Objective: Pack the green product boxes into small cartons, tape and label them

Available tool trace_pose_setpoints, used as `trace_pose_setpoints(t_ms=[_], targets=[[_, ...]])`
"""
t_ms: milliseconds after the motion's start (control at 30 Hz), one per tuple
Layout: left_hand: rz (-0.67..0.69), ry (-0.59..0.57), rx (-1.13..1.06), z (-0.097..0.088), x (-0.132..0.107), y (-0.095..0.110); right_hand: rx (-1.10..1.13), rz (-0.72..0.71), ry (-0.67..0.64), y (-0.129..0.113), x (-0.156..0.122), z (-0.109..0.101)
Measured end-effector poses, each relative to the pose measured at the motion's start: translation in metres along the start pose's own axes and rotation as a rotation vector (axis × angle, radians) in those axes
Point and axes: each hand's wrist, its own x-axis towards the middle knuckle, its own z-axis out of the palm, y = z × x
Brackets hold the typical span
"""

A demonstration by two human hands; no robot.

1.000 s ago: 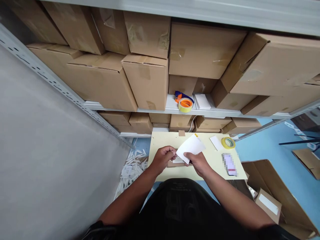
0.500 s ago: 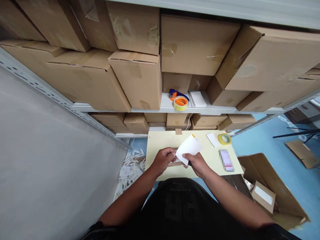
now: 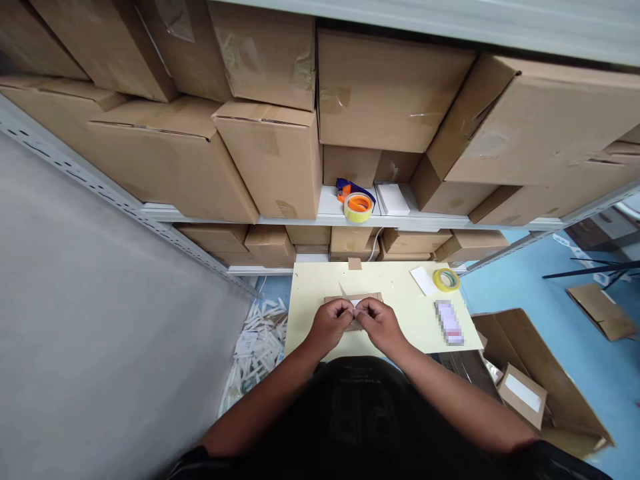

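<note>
My left hand (image 3: pixel 330 323) and my right hand (image 3: pixel 379 325) meet fingertip to fingertip over the table, both closed in a pinch. Between them is the white label sheet (image 3: pixel 343 289), turned nearly edge-on, so only a thin sliver rises above the left fingers. Which edge each hand pinches is mostly covered by the fingers. Directly below lies a small flat cardboard box (image 3: pixel 373 297), partly hidden by both hands. A bit of white shows on top of it between the fingertips.
On the cream tabletop (image 3: pixel 310 287), yellow tape (image 3: pixel 447 280), a white card stack (image 3: pixel 423 281) and a blurred phone-like object (image 3: pixel 449 323) lie to the right. An orange-and-blue tape dispenser (image 3: pixel 358 203) sits on the shelf. An open carton (image 3: pixel 545 373) stands right; white strips (image 3: pixel 257 343) litter the left floor.
The white sheet has turned from face-up to nearly edge-on. My right hand has moved left to meet my left fingertips, and more of the cardboard box shows.
</note>
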Motion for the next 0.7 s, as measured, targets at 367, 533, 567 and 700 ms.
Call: trace_pose_setpoints(t_ms=[367, 533, 567, 700], targets=[[-0.120, 0.097, 0.130, -0.052, -0.035, -0.036, 0.085, 0.111, 0.137, 0.006, 0.010, -0.021], [-0.232, 0.192, 0.237, -0.109, -0.068, -0.072, 0.120, 0.142, 0.111, 0.005, 0.013, -0.024], [-0.262, 0.210, 0.246, -0.120, -0.075, -0.079, 0.124, 0.146, 0.103, 0.006, 0.012, -0.024], [-0.352, 0.267, 0.293, -0.154, -0.102, -0.103, 0.132, 0.165, 0.115, 0.009, 0.012, -0.022]])
